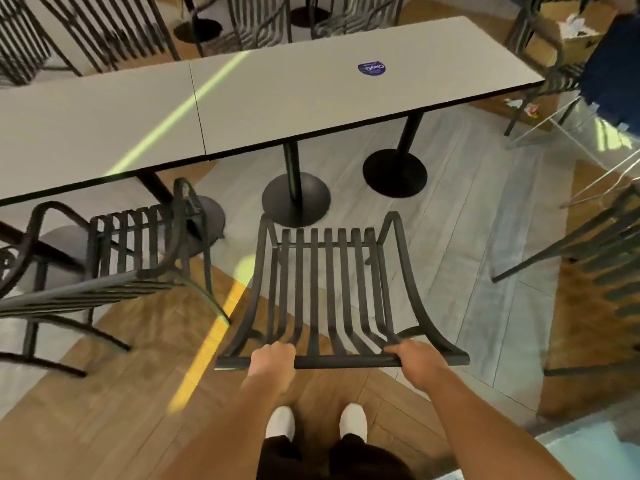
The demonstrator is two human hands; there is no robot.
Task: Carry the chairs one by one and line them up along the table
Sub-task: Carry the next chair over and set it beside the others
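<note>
Both hands, left (273, 362) and right (417, 360), grip the black chair's (329, 289) top rail, facing the table (311, 98).

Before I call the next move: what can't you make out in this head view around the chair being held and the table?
- Held chair: whether its feet touch the floor, hidden by its own seat and back.
- Left hand and right hand: fingertips hidden behind the top rail.
- Sticker on the table: text too small and upside down.
- Left chair: motion-blurred, cut off by the left edge.
- Right chair: cut off by the right edge.
</note>
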